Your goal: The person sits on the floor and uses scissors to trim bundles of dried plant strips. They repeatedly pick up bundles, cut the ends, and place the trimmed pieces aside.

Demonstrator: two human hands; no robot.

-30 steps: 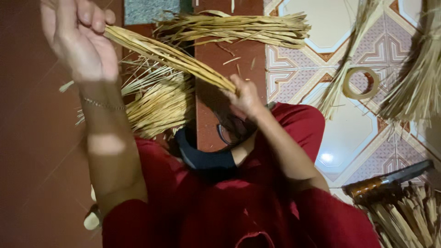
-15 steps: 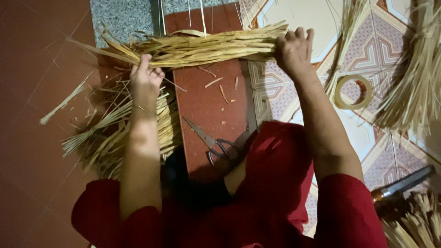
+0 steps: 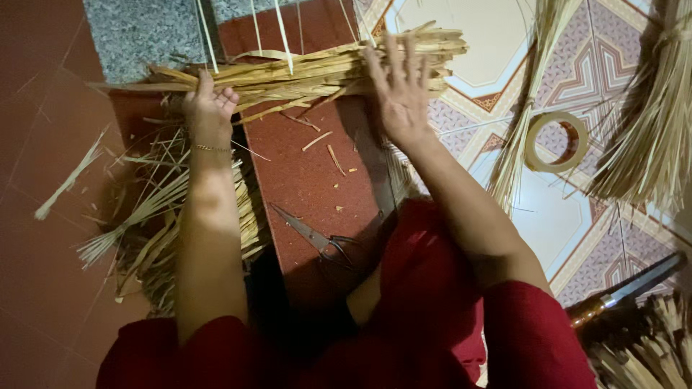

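Left hand (image 3: 209,108) grip closed on straw bundle (image 3: 303,72), top centre; right hand (image 3: 402,94) flat, fingers spread. Best press evenly, keep strands aligned; scissors (image 3: 317,238) below.

dim, warm | lit from right | left shadowed | sharp

Straw bundle (image 3: 303,72) across board (image 3: 303,180), scissors (image 3: 317,238) on board nearer the person, tape roll (image 3: 556,141) right, loose straw (image 3: 158,209) left, knife (image 3: 627,288) far right.

Red tiled floor (image 3: 43,238), grey speckled stone slab (image 3: 144,32), patterned floor tiles (image 3: 598,65), dim warm light.
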